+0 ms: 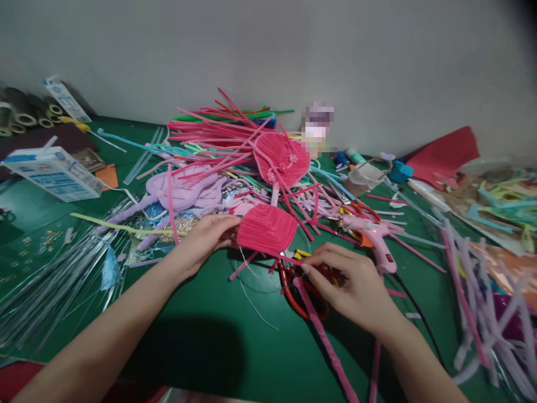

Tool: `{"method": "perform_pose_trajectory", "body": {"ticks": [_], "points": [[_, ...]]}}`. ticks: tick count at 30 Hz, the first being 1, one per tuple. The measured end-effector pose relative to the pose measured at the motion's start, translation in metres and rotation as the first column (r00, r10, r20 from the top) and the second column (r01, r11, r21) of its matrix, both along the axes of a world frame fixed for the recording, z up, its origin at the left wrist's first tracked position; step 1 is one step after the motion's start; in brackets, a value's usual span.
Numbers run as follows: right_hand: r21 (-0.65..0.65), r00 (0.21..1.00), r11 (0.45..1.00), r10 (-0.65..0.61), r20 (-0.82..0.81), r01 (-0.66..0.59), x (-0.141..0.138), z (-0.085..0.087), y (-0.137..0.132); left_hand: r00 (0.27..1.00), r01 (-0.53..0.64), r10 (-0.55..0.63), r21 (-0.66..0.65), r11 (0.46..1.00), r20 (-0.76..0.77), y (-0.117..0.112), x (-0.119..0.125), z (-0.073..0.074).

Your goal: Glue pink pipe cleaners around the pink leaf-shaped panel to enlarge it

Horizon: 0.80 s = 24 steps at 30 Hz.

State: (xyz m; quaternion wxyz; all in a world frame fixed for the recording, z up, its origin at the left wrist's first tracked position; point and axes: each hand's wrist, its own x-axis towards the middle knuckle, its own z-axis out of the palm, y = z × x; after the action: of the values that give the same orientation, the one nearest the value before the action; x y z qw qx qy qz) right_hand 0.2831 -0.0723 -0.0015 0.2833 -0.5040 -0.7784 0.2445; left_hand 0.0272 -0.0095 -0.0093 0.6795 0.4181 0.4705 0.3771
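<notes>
My left hand point(205, 238) grips the left edge of a hot-pink woven pipe-cleaner fan point(267, 228), holding it just above the green table point(201, 330). My right hand point(350, 282) pinches a thin pink pipe cleaner point(289, 259) that sticks out below the fan, fingers closed round it. Red-handled scissors point(297, 294) lie under my right hand. A long pink wrapped stick point(325, 341) runs from there toward the front edge. A second finished pink fan point(280, 158) rests behind on a heap of pink pipe cleaners.
A pink glue gun point(375, 238) with its cord lies right of my right hand. Lilac pipe-cleaner shapes point(184, 193) sit at left centre. A white and blue box point(54, 172) and clear plastic sleeves point(54, 274) are on the left; pipe cleaners point(482, 302) and red felt point(444, 150) on the right.
</notes>
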Motion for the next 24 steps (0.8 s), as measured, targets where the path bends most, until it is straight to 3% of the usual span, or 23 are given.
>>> {"method": "perform_pose_trajectory", "body": {"ticks": [12, 24], "points": [[-0.005, 0.999, 1.000, -0.016, 0.039, 0.016, -0.001, -0.001, 0.000, 0.999, 0.041, -0.041, 0.018, 0.999, 0.007, 0.000, -0.002, -0.002], [0.016, 0.998, 1.000, -0.024, 0.063, 0.023, -0.002, -0.002, -0.001, 0.991, 0.101, -0.098, 0.026, 0.995, -0.090, -0.004, -0.006, 0.009]]}}
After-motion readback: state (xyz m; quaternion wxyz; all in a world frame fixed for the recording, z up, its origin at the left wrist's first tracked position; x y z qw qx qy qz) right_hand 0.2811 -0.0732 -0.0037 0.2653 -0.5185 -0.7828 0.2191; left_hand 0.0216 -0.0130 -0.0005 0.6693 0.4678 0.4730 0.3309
